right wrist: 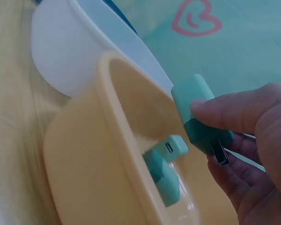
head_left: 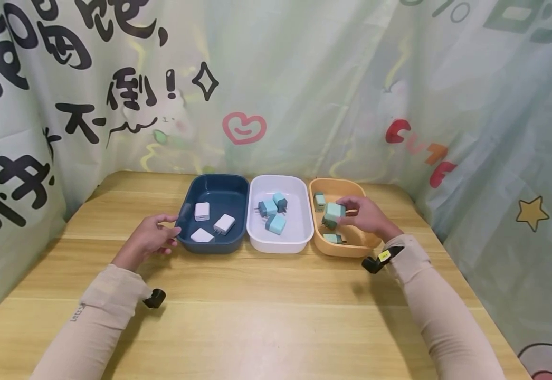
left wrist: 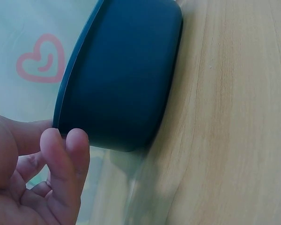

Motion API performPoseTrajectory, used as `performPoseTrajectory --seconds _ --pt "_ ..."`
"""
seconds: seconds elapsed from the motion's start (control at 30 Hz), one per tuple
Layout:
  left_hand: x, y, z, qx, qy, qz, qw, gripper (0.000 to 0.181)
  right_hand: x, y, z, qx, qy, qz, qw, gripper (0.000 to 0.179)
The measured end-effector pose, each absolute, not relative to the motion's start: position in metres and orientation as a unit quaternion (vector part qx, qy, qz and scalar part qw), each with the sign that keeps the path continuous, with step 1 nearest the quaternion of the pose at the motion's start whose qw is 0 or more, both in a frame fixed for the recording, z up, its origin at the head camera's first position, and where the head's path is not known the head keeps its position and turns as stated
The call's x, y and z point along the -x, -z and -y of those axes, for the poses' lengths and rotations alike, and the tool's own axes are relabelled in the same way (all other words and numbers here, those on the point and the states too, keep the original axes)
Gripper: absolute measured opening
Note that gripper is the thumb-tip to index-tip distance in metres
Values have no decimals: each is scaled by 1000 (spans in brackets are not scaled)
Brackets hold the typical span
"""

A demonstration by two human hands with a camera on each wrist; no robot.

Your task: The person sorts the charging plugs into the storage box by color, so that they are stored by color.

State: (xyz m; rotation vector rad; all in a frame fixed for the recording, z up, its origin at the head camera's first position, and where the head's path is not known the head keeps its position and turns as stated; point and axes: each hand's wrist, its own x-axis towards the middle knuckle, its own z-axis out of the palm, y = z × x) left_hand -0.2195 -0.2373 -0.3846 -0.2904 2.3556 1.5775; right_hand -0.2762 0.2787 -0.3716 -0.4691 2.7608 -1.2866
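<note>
My right hand pinches a two-tone green plug-in charger between thumb and fingers, over the orange bin. A metal prong sticks out of its darker end. In that bin lie more green chargers, partly hidden by the wall in the right wrist view. My left hand holds the near-left rim of the dark blue bin with thumb and fingertips. White chargers lie on the dark blue bin's floor. Between these two bins, the white bin contains light blue chargers.
The three bins stand side by side at the back of the wooden table. Behind and beside it hangs a pale green printed curtain. Small black wrist cameras sit at both cuffs.
</note>
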Motion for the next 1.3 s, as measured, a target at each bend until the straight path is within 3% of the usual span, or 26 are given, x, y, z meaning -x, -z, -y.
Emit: performPoseTrajectory --seconds 0.8,1.3 --pt "221 387 237 106 -543 -821 141 54 309 383 -292 69 428 -901 24 49" --pt "221 388 237 106 -546 -819 140 53 310 382 -293 85 437 -895 9 52"
